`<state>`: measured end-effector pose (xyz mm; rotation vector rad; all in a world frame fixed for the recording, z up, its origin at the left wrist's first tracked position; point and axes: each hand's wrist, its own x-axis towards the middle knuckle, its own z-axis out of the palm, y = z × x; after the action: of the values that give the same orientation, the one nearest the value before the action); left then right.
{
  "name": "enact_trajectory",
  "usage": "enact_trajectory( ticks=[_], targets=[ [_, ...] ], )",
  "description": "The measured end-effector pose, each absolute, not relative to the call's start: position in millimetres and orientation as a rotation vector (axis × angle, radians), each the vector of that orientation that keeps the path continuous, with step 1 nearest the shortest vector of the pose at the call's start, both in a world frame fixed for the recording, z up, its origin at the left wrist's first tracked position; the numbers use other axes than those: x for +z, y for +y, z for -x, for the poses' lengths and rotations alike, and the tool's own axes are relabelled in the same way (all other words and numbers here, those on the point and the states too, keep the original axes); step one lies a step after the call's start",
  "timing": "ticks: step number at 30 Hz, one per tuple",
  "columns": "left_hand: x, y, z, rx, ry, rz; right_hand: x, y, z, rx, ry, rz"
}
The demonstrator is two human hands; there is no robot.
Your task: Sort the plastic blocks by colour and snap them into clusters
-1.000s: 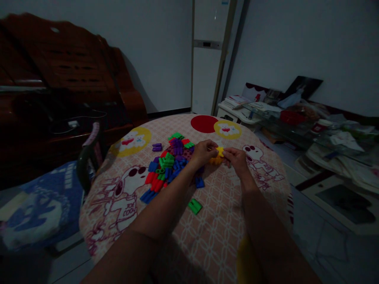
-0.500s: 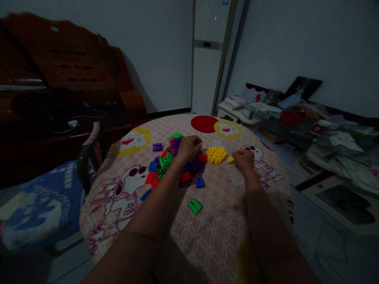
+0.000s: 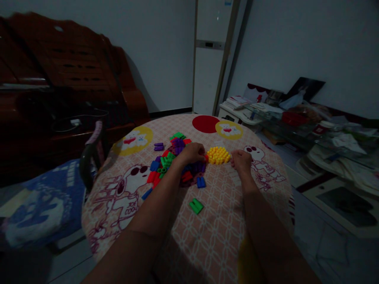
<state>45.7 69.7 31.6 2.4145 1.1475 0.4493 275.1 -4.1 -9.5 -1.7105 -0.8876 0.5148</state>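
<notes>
My left hand (image 3: pixel 193 153) lies over a pile of plastic building pieces, its fingers curled downward among them; what they hold, if anything, is hidden. Green pieces (image 3: pixel 167 159), purple pieces (image 3: pixel 178 145) and red pieces (image 3: pixel 187 176) show around it. Just right of the pile sits a tight cluster of yellow pieces (image 3: pixel 218 156). My right hand (image 3: pixel 242 161) is closed at the right edge of this cluster, and I cannot make out anything between its fingers. Nearer to me lie a blue piece (image 3: pixel 201 182) and a green two-pronged piece (image 3: pixel 196 206).
A patterned cloth covers the round table (image 3: pixel 219 236). A purple piece (image 3: pixel 158 146) lies apart at the left. Beyond the table stand a chair (image 3: pixel 89 157), a wooden sofa (image 3: pixel 74 75), a white upright cabinet (image 3: pixel 209 71) and a cluttered glass-topped stand (image 3: pixel 293 122).
My right hand has moved left to the yellow cluster. The yellow piece between its fingers no longer shows apart from the cluster. My left hand has lowered slightly over the pile.
</notes>
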Motion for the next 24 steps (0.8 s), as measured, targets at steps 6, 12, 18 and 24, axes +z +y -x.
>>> enact_trajectory(
  ticks=[6, 12, 18, 24],
  targets=[
    [38, 71, -37, 0.424, 1.292, -2.473, -9, -3, -281, 0.435, -0.822, 1.631],
    [55, 61, -47, 0.818, 1.231, -2.261, 3, -8, -267, 0.401, -1.025, 1.426],
    [42, 42, -84, 0.994, 1.032, -2.067, 13, -13, -246, 0.481, -1.380, 1.293],
    [33, 35, -97, 0.993, 0.940, -2.126, 15, -16, -253, 0.383, -1.538, 1.368]
  ],
)
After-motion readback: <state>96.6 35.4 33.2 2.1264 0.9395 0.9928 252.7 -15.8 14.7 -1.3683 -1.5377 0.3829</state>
